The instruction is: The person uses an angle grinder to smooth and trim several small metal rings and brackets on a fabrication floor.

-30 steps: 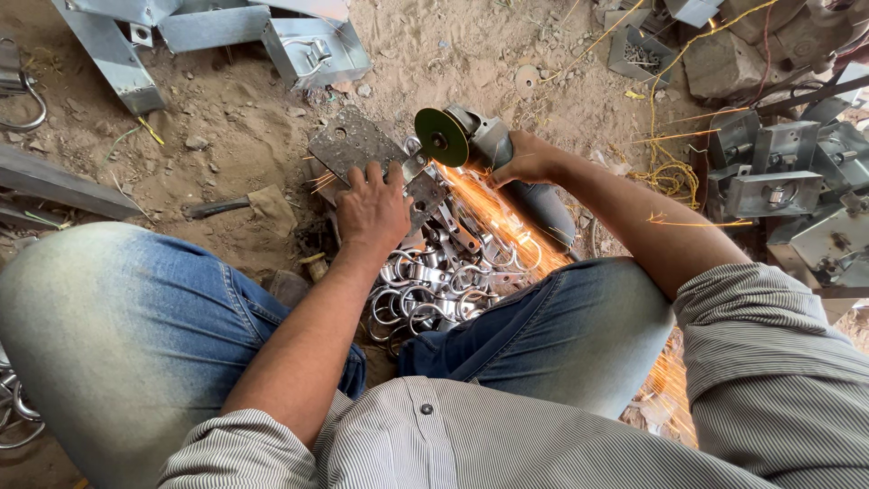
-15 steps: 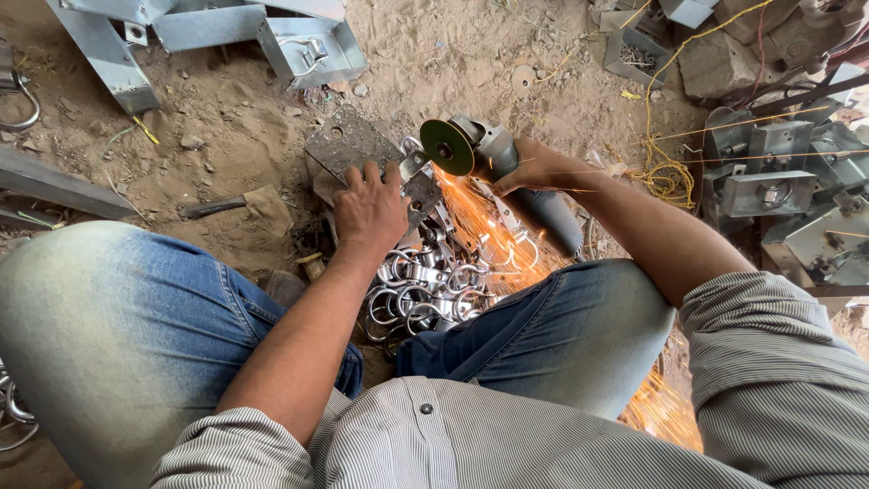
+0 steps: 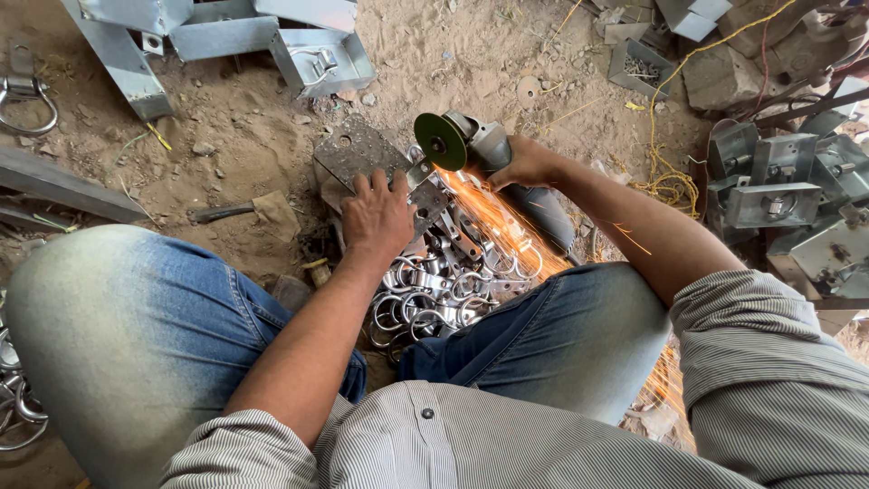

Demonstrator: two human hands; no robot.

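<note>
My right hand (image 3: 528,164) grips an angle grinder (image 3: 480,145) with a green disc (image 3: 440,141). The disc touches the edge of a flat perforated metal plate (image 3: 358,149) lying on the sandy ground. Orange sparks (image 3: 493,222) stream back toward my right knee. My left hand (image 3: 378,214) presses flat on the near end of the plate, fingers spread. Just below that hand lies a heap of shiny metal rings and clamps (image 3: 434,294), between my legs in blue jeans.
Grey metal brackets and channels (image 3: 272,32) lie at the top left. More metal housings (image 3: 783,195) are stacked at the right, beside a tangle of yellow wire (image 3: 670,186). A hammer (image 3: 244,210) rests left of the plate. Steel shackles (image 3: 27,95) sit at the far left.
The grinder disc has stayed at the plate's edge and the sparks keep flying toward my right leg. Both hands hold nearly the same places.
</note>
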